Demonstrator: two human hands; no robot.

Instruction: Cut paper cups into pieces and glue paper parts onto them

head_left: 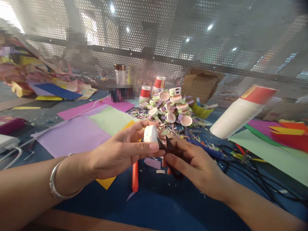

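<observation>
Between the thumb and fingers of my left hand (130,144) is a short white paper cup piece (151,134), tilted on its side. My right hand (192,163) grips small black scissors (169,145), whose blades are parted and lie close against the cup piece; whether they touch it I cannot tell. Beneath the hands, an orange-red stick (135,176) and a lilac paper scrap (153,163) lie on the blue table (168,205). Beyond them rises a pile of cut cup bottoms (170,117) with coloured paper strips.
A stack of white and red paper cups (237,118) leans at the right, near black cables (257,179). Purple paper (74,136) and light green paper (110,117) spread at the left. Cardboard (201,85) and a lidded bottle (120,75) stand behind, before a perforated metal screen (168,38).
</observation>
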